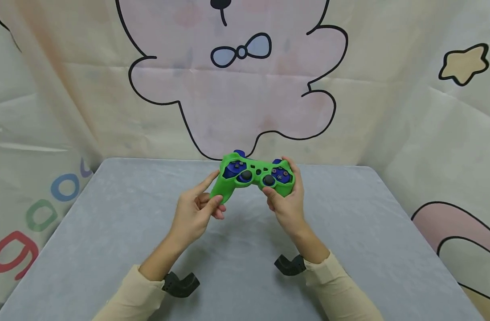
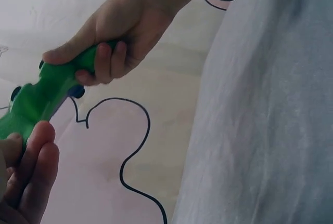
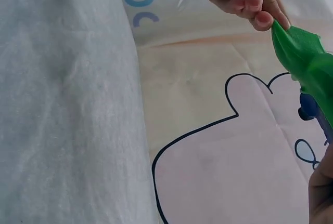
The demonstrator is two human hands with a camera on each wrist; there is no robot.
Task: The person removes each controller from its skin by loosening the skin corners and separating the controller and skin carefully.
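Note:
A blue game controller point(image 1: 283, 175) with dark thumbsticks sits in a bright green silicone cover point(image 1: 223, 187), held up over the table. My left hand point(image 1: 190, 216) pinches the lower tip of the cover's left handle between thumb and fingers. At the other end, my right hand point(image 1: 290, 208) grips the right handle, thumb on the front near the stick and fingers wrapped behind. In the right wrist view, the green cover point(image 3: 304, 50) looks loose and drawn to a point at the left hand's fingertips. Blue shoulder buttons point(image 3: 308, 104) poke out of it there.
Below the hands lies a table with a pale grey-blue cloth point(image 1: 120, 232). Printed fabric point(image 1: 108, 89) with a cartoon figure hangs behind it and along both sides. Each wrist carries a black camera mount point(image 1: 181, 285) beside a cream sleeve point(image 1: 134, 294).

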